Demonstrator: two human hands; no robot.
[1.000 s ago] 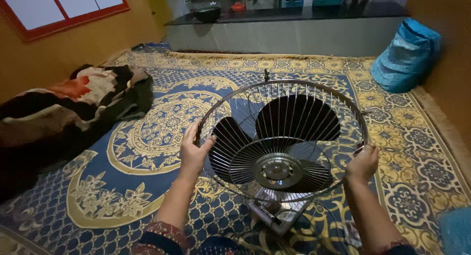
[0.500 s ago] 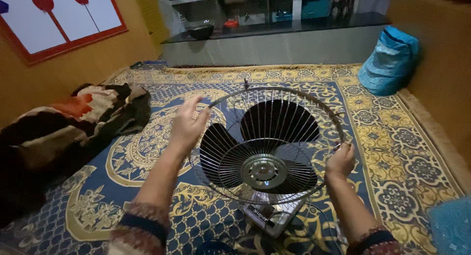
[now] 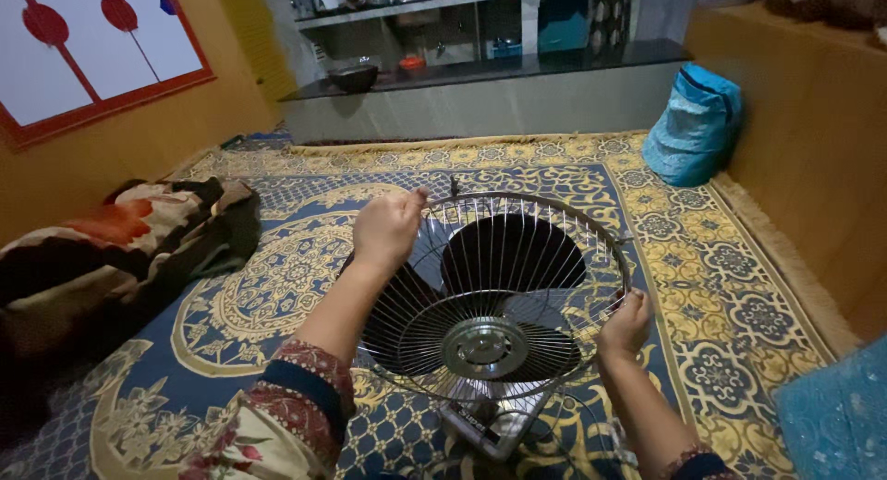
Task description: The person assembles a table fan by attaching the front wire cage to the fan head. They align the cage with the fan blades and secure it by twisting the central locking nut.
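Fan grille (image 3: 517, 286) sits between both hands: left hand (image 3: 388, 229) pinches its far rim, right hand (image 3: 625, 323) grips its near-right rim.

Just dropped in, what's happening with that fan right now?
A person sits on a patterned carpet with a table fan lying tilted in front of them. Both hands are on its wire grille: the left hand grips the rim at the upper left, the right hand pinches the rim at the lower right. The dark blades show behind the wires. A blue bag stands by the far wall.
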